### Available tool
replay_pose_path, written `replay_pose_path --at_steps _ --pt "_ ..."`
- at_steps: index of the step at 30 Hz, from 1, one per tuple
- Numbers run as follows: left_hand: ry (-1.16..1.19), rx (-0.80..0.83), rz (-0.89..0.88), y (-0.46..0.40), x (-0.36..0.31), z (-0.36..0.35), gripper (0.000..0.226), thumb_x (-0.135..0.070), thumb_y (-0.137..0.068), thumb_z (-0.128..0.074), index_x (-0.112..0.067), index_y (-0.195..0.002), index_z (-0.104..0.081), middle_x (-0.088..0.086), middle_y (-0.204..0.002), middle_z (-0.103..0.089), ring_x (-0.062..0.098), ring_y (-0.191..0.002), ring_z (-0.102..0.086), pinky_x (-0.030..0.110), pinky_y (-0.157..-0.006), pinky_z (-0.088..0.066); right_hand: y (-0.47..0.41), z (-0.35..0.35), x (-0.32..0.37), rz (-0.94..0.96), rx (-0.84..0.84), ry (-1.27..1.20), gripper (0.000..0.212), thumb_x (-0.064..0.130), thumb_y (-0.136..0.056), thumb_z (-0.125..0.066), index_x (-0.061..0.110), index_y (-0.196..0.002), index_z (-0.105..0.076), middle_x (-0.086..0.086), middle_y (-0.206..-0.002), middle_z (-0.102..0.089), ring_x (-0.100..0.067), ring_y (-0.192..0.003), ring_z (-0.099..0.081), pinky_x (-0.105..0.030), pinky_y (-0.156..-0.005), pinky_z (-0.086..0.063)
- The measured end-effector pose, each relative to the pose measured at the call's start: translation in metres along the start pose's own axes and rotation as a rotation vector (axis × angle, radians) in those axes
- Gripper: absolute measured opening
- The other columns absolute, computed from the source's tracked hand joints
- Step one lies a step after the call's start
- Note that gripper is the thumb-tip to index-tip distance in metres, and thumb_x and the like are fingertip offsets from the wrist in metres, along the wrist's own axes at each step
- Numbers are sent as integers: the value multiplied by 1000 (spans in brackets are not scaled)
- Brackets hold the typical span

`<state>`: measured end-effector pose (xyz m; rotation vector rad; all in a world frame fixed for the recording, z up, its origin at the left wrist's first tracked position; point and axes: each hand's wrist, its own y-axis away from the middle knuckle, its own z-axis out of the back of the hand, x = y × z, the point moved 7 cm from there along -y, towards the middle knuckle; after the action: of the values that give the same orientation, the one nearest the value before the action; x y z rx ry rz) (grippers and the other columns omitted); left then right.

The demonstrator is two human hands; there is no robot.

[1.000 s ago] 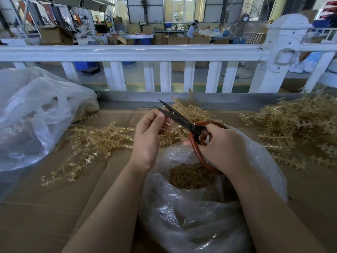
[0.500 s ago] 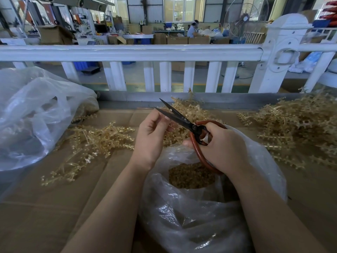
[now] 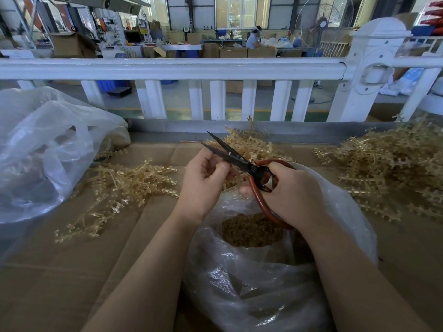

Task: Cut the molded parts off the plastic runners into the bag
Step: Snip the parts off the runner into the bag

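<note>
My right hand [image 3: 294, 195] grips the red-brown handles of black-bladed scissors [image 3: 230, 153], whose blades are slightly apart and point up and left. My left hand [image 3: 203, 178] is closed just below the blades, pinching a small piece of runner that my fingers mostly hide. Both hands hover over the mouth of a clear plastic bag [image 3: 263, 283] with a heap of small tan cut parts [image 3: 251, 232] inside. Golden plastic runners lie in piles on the cardboard: one at the left [image 3: 119, 188], one behind my hands [image 3: 244, 142], a large one at the right [image 3: 388, 173].
A big crumpled clear bag [image 3: 43, 149] lies at the left on the cardboard-covered table [image 3: 72, 271]. A white railing [image 3: 191, 68] runs along the far edge with a post [image 3: 374, 63] at the right. Beyond it is a workshop floor with boxes and a person at a far bench.
My left hand has shifted slightly right, closer under the blades, and its fingers have closed more on the piece. The scissors have barely moved.
</note>
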<state>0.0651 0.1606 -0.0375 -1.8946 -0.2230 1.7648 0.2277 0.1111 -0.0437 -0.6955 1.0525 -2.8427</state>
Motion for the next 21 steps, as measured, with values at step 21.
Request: replay_pose_path --at_steps 21 --pt "125 -6 76 -4 10 4 10 -1 -100 -50 -4 -96 -58 3 -74 -71 16 -72 -68 24 -71 -56 -1 -2 -5 -89 48 -208 54 93 -63 -49 40 -64 -52 30 -69 -61 8 -72 -60 -10 -55 -42"
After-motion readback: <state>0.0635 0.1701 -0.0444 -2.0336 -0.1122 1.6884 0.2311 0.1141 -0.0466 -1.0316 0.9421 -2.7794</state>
